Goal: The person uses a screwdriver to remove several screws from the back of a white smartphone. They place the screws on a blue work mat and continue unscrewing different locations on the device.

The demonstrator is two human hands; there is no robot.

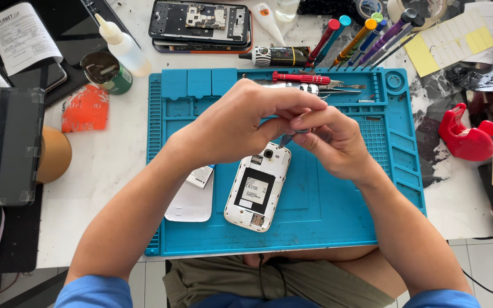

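Your left hand and right hand meet at frame centre, fingers pinched together on a small screwdriver whose tip points down just above the camera end of the white phone, lying back-open on the blue silicone repair mat, its white back cover just left.

White table: blue mat, glue bottle, tin, red tape dispenser.

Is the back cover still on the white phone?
No, the white phone lies open on the blue mat, and its back cover rests beside it.
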